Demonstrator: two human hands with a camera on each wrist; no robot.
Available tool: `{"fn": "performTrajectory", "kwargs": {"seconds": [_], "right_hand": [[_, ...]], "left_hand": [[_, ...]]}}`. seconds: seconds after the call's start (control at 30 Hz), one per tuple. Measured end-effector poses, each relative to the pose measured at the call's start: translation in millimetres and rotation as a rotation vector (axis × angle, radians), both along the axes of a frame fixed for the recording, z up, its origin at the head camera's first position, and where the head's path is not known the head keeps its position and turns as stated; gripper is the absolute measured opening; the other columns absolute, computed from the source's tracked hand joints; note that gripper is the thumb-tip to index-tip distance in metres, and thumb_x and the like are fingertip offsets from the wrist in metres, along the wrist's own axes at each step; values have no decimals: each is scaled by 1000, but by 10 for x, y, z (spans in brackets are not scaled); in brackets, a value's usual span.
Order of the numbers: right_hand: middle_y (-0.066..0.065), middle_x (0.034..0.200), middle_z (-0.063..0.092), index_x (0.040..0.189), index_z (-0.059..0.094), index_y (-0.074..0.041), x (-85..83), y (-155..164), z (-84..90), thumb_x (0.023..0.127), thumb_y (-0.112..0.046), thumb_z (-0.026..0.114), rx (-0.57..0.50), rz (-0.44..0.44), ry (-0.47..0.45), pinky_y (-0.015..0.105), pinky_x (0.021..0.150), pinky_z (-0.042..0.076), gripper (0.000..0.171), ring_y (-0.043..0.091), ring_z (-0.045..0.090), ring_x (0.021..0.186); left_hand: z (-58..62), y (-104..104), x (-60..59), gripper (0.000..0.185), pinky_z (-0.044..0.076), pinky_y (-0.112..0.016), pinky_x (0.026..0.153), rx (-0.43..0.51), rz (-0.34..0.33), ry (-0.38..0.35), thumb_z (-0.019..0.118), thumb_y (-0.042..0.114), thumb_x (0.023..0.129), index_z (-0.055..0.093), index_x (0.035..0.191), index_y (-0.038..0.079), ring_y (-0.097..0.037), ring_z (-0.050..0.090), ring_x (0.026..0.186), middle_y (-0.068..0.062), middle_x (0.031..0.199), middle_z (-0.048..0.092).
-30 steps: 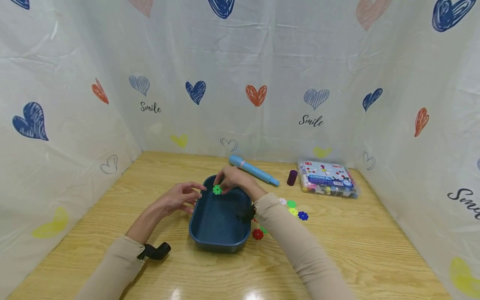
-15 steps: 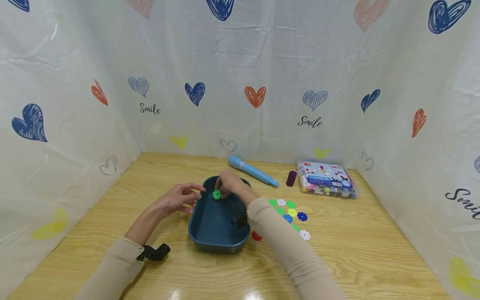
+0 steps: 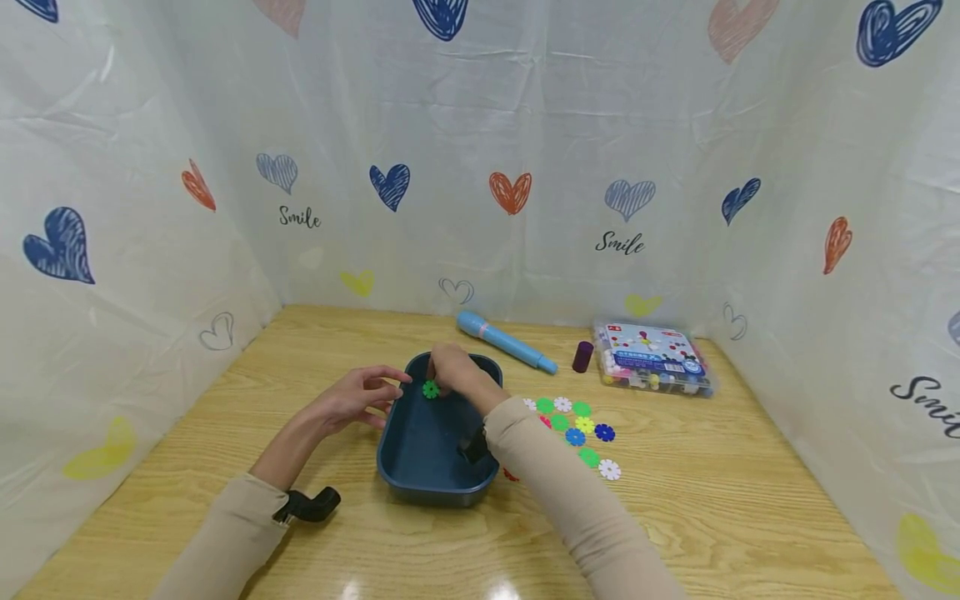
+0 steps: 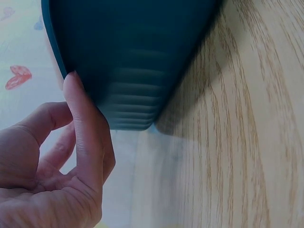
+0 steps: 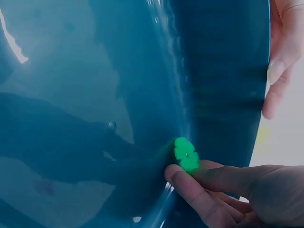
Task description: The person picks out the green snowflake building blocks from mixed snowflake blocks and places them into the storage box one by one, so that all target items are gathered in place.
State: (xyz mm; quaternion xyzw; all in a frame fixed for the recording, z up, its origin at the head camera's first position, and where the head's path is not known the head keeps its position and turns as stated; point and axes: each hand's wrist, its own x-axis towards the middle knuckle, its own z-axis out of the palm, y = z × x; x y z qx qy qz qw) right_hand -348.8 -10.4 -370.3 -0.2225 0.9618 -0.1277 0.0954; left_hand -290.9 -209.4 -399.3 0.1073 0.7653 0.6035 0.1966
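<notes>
A dark blue rectangular bin (image 3: 438,446) stands in the middle of the table. Inside it, near its far left corner, my right hand (image 3: 455,367) pinches a green snowflake disc (image 5: 186,155) between thumb and fingertips. The disc is held close to where the bin's floor meets its side wall. At the bin's left side is my left hand (image 3: 356,400), its fingers loosely extended and the fingertips touching the rim. In the left wrist view one finger (image 4: 85,128) lies against the bin's outer wall, its tip at the edge.
Several coloured snowflake discs (image 3: 575,437) lie flat right of the bin, some partly hidden by the right sleeve. Behind are a light blue tube-shaped object (image 3: 506,342), a dark purple cylinder (image 3: 582,357) and a clear plastic case (image 3: 655,358) of small parts. A patterned curtain (image 3: 450,125) surrounds the table.
My right hand has lowered further into the bin with the green snowflake disc, and its sleeve has shifted left, uncovering more discs on the table. My left hand has stayed at the rim.
</notes>
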Motion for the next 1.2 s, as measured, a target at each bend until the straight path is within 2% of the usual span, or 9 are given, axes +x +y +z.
{"fn": "performTrajectory", "kwargs": {"seconds": [0.17, 0.3, 0.37, 0.53, 0.6, 0.67, 0.77, 1.0, 1.2], "right_hand": [[6, 107, 74, 105, 75, -7, 16, 31, 23, 87, 0, 70, 42, 14, 36, 24, 76, 58, 20, 19, 69, 97], [6, 111, 73, 107, 74, -7, 31, 132, 134, 89, -2, 68, 34, 32, 41, 27, 83, 57, 20, 21, 68, 101], [9, 110, 73, 107, 75, -5, 34, 217, 217, 89, -2, 67, -14, 44, 32, 27, 80, 58, 20, 20, 70, 95], [20, 110, 70, 112, 69, 6, 37, 527, 423, 93, 0, 62, -230, 55, -92, 27, 68, 61, 22, 23, 74, 78], [23, 111, 69, 116, 66, 9, 46, 680, 483, 94, 1, 60, -289, 54, -136, 27, 67, 61, 24, 25, 74, 78], [26, 112, 69, 117, 64, 12, 68, 841, 526, 94, 2, 59, -324, 57, -153, 26, 65, 60, 26, 26, 74, 77], [26, 109, 70, 118, 64, 11, 132, 1099, 566, 94, -1, 60, -316, 57, -153, 30, 67, 61, 27, 28, 74, 77], [19, 90, 73, 112, 69, 5, 346, 1692, 432, 92, -5, 65, -254, 94, -116, 32, 62, 61, 22, 28, 72, 72], [11, 90, 73, 111, 70, 0, 559, 2185, 192, 91, -7, 67, -196, 166, -99, 27, 64, 58, 22, 21, 70, 74]], "left_hand": [[-6, -2, -1, 47, 60, -28, 64, 3, -2, 1, 60, 22, 98, 48, 140, 3, -14, 62, 82, -21, 122, 57], [-9, 3, -4, 47, 60, -29, 65, 3, -9, 4, 60, 23, 98, 48, 140, 3, -14, 62, 82, -17, 119, 59], [-12, 4, -8, 47, 60, -29, 65, 0, -8, 8, 60, 23, 99, 48, 139, 3, -14, 62, 81, -17, 119, 59], [-10, 6, -17, 46, 60, -29, 65, -4, 5, 10, 60, 23, 99, 49, 139, 3, -14, 62, 80, -21, 122, 58], [-6, 7, -16, 47, 60, -29, 65, -4, 6, 6, 61, 23, 98, 49, 139, 3, -13, 62, 80, -20, 121, 58], [-9, 2, -18, 47, 60, -29, 65, -1, 1, 8, 61, 23, 98, 48, 139, 3, -13, 62, 80, -19, 120, 58], [-11, -3, -18, 47, 60, -29, 64, 2, 4, 3, 61, 23, 98, 49, 139, 3, -14, 62, 80, -17, 119, 58], [-13, -5, -16, 46, 60, -31, 65, -2, 14, 1, 62, 23, 97, 50, 138, 5, -15, 62, 80, -18, 121, 58], [-14, 7, -6, 46, 60, -29, 64, 1, 9, 3, 61, 22, 98, 49, 139, 4, -14, 62, 80, -19, 121, 58]]}}
